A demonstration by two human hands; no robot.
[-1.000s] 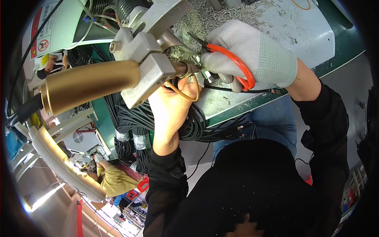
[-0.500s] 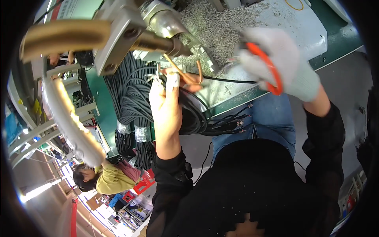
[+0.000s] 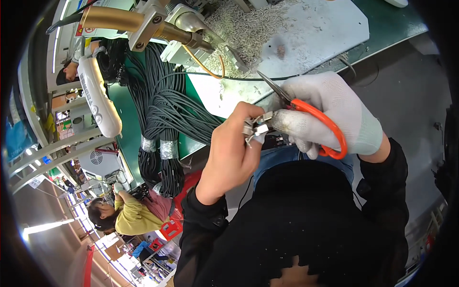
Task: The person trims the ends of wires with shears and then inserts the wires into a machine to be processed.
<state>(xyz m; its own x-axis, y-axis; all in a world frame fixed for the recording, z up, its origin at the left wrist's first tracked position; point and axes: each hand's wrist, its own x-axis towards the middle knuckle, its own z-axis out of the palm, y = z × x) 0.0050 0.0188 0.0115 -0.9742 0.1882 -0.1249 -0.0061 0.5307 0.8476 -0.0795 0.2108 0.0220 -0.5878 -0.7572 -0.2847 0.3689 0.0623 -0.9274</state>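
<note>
Both of my hands meet just in front of my lap. My left hand is bare and closed around small silvery connectors on cable ends, some with white parts. In my white-gloved right hand is a pair of scissors with red loop handles, their pointed blades aimed up and left, past the connectors. The gloved fingertips press up against the connectors, so exactly where they touch is partly hidden.
A machine with a brass-coloured cylinder stands over a white board heaped with small metal pieces. Bundled black cables hang over the green table edge. A lamp is at left; a co-worker in yellow sits beyond.
My left hand has come away from the machine, toward me and rightward, with the connectors. My right hand has moved down to meet it, still holding the scissors. The view has shifted somewhat.
</note>
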